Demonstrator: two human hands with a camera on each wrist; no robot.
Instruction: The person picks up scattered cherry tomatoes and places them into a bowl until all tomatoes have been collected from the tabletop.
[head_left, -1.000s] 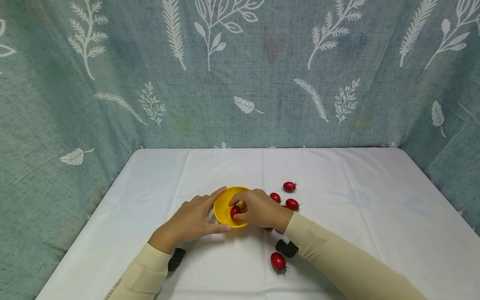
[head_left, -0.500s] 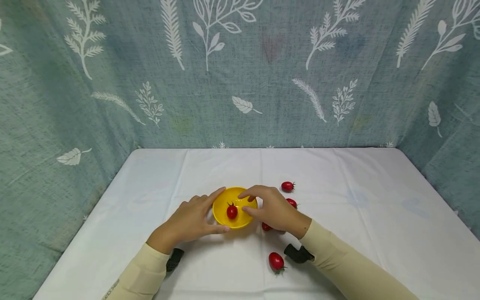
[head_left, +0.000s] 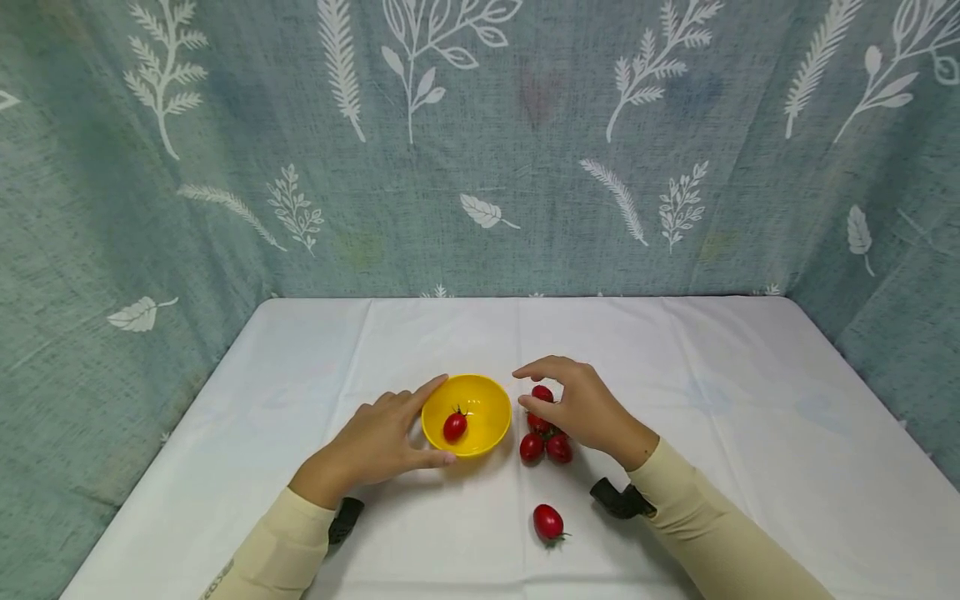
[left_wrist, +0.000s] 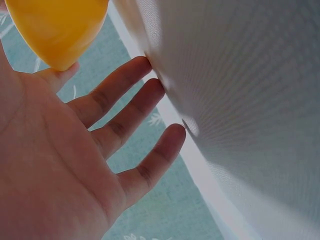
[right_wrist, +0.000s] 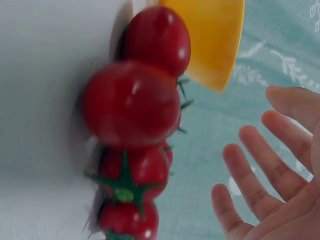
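Observation:
A yellow bowl (head_left: 491, 417) stands upright on the white table, with one red cherry tomato (head_left: 454, 427) inside. My left hand (head_left: 375, 437) holds the bowl's left side between thumb and index finger; its other fingers extend straight in the left wrist view. Over the cluster of cherry tomatoes (head_left: 532, 448) right of the bowl hovers my right hand (head_left: 588, 408), thumb and index finger apart and nothing between them. It hides part of the cluster. In the right wrist view, several tomatoes (right_wrist: 132, 107) with green stems lie close together, apart from the spread fingers (right_wrist: 265, 172).
A single cherry tomato (head_left: 548, 522) lies by itself nearer to me. The white-covered table (head_left: 720, 400) ends at a patterned green curtain (head_left: 480, 167) behind and at both sides. A dark strap piece (head_left: 622, 498) shows at my right wrist.
My right hand has let go of the cherry tomato in the bowl and moved right, over the cluster. The left hand has stayed at the bowl.

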